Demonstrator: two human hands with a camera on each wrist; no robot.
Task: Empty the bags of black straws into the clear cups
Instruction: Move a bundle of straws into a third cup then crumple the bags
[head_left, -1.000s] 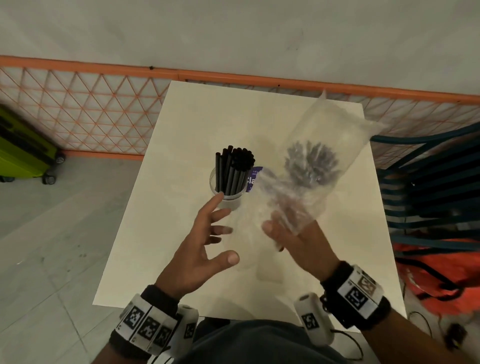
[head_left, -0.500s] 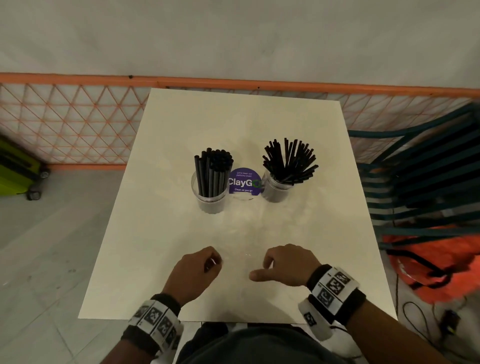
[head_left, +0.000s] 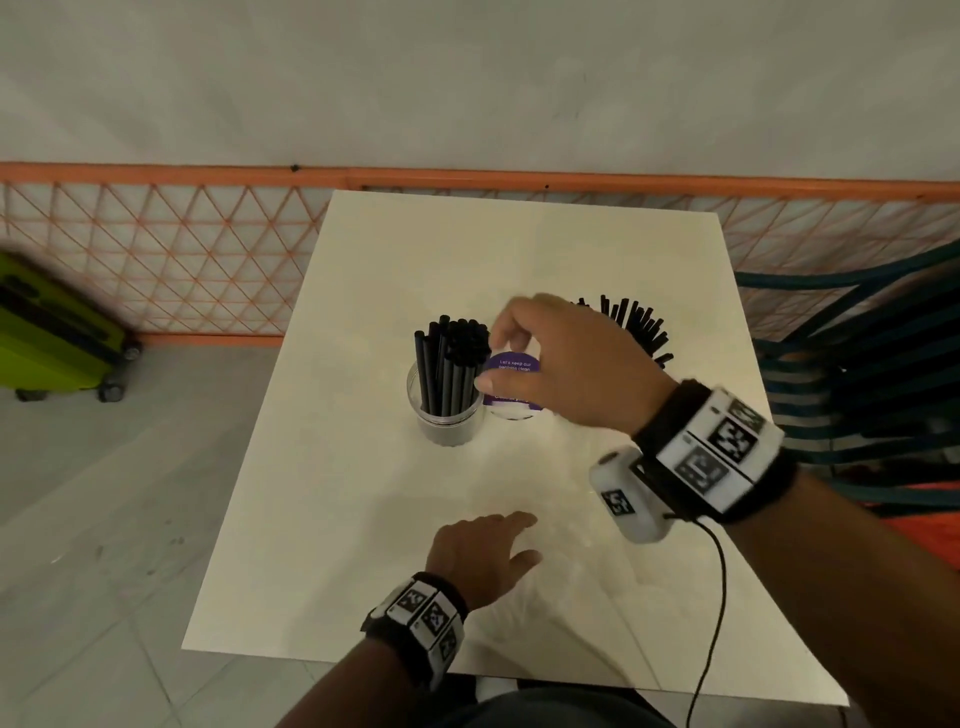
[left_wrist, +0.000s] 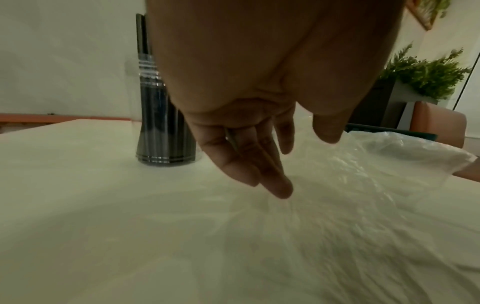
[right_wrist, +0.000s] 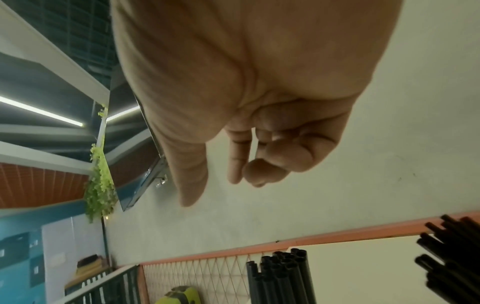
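Note:
Two clear cups stand mid-table. The left cup holds an upright bundle of black straws. My right hand hides the right cup; only its fanned black straws show. My right hand hovers above and between the cups, fingers loosely curled, holding nothing; the right wrist view shows that right hand above the straw tips. My left hand lies near the table's front edge, straight fingers touching an empty, crumpled clear bag.
A round purple sign stands between the cups, partly behind my right hand. The white table backs onto an orange mesh fence. A green suitcase sits on the floor at left, dark chairs at right.
A second ago my right hand held the bag over the right cup. Both hands then dropped to the table's front. Now the right hand has risen forward over the cups, and the left has flattened.

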